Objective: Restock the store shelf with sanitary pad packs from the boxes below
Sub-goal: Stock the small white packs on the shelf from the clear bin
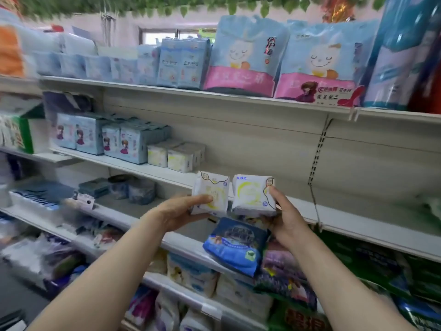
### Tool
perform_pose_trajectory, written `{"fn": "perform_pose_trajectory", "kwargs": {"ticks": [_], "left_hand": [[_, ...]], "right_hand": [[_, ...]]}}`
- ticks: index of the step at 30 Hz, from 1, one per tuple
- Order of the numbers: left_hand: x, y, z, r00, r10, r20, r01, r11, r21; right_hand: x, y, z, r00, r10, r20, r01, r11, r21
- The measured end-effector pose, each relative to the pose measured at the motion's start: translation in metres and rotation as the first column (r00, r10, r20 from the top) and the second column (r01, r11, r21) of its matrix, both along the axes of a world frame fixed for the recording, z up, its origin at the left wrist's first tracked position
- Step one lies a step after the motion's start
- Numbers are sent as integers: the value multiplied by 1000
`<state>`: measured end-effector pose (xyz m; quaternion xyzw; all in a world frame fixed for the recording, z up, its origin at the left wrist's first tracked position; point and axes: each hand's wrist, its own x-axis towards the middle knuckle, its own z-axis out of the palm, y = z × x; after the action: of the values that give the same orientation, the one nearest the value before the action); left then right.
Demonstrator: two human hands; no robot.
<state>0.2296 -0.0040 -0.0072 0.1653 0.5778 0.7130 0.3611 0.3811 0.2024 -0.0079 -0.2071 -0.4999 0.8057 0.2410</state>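
My left hand (181, 211) grips a small white-and-yellow pad pack (211, 187) by its lower edge. My right hand (286, 216) holds a second white-and-yellow pad pack (250, 192), thumb on its right side. Both packs are raised side by side in front of the middle shelf (358, 211). Matching small white-and-yellow packs (176, 156) stand on that shelf to the upper left. A dark blue pad pack (236, 244) lies tilted on the shelf edge just under my hands.
Blue packs with a cartoon girl (100, 139) fill the left of the middle shelf; its right part is bare. Large blue-and-pink bags (245, 56) line the top shelf. Lower shelves hold mixed packs (191, 273), green bags (381, 263) at right.
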Motion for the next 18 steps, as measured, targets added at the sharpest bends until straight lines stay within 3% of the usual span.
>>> {"fn": "perform_pose_trajectory", "kwargs": {"ticks": [7, 18], "left_hand": [[-121, -50, 14, 978, 82, -191, -88, 996, -23], [-237, -80, 22, 980, 115, -164, -123, 992, -35]], "right_hand": [[-104, -37, 4, 997, -37, 74, 36, 999, 15], [-207, -60, 9, 994, -59, 89, 59, 998, 9]]}}
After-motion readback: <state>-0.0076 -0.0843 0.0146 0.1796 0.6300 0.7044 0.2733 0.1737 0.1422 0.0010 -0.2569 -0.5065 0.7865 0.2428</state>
